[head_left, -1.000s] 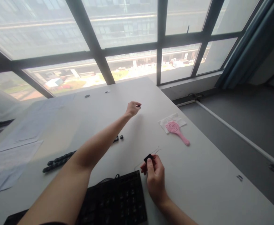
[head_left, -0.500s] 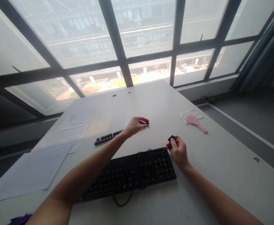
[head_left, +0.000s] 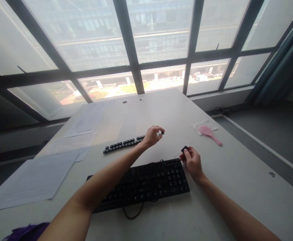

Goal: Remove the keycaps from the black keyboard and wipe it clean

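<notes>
My left hand [head_left: 153, 135] is closed, thumb and forefinger pinching a small black keycap [head_left: 163, 133] above the table. Behind its wrist lie rows of loose black keycaps [head_left: 121, 145], partly hidden by that hand. A black keyboard [head_left: 149, 180] stretches below, its left part covered by my left forearm. Just past the keyboard's top right corner, my right hand [head_left: 192, 162] is closed on a small dark flat piece with thin wires, which looks like a keycap puller [head_left: 185, 149].
A pink hairbrush [head_left: 206, 131] lies on a crumpled clear wrapper [head_left: 196, 127] to the right. Paper sheets [head_left: 36, 180] cover the table's left side. The keyboard cable [head_left: 132, 217] loops at the front. A small dark item [head_left: 272, 174] sits near the right edge.
My left hand has shifted slightly right with the keycap, showing more of the keycap rows. My right hand stays almost where it was, and the camera view has shifted a little.
</notes>
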A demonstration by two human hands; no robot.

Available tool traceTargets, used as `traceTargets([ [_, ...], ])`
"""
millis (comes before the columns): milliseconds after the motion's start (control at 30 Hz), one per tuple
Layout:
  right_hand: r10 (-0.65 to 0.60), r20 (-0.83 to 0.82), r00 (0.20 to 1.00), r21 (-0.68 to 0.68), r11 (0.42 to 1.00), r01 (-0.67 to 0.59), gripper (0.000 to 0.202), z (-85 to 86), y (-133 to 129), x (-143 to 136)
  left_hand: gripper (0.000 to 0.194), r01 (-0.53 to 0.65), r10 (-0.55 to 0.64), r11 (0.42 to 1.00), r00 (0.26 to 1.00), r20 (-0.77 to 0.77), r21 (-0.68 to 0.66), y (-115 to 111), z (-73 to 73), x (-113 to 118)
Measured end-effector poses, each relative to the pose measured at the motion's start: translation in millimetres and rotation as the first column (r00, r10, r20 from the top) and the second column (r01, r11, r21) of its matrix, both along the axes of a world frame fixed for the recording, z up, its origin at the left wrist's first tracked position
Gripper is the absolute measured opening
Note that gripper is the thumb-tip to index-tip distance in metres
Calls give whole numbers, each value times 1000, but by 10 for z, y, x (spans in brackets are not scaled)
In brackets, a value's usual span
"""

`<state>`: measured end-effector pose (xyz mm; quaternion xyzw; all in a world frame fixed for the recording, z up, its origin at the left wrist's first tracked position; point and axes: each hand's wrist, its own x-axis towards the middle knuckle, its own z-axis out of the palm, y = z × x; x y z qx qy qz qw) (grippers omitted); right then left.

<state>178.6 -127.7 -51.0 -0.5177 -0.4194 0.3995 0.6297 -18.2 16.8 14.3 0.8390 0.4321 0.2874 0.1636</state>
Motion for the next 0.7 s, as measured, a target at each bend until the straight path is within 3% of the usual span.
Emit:
traceTargets([
  [133,30,-29,999,-26,999,-30,34,-1,10,7,23,102,-103,994,994,-25,-40,127,-99,60],
  [300,48,-46,998,-42,998,-50,34,-6,18,15,18,204,-220,971,967,-130,-122,329,-112,129],
  [500,66,-32,997,-39,997,-67,32,13,11,21,29,179,-212,968,958,-193,-178,505,-150,134],
  [633,62,-18,998,-42,997,-63,33,28,8,21,39,178,-222,962,951,-214,-206,491,-179,64],
  [700,65,-14,998,-42,997,-66,34,28,7,23,46,134,-173,975,957,-232,-177,457,-188,31],
])
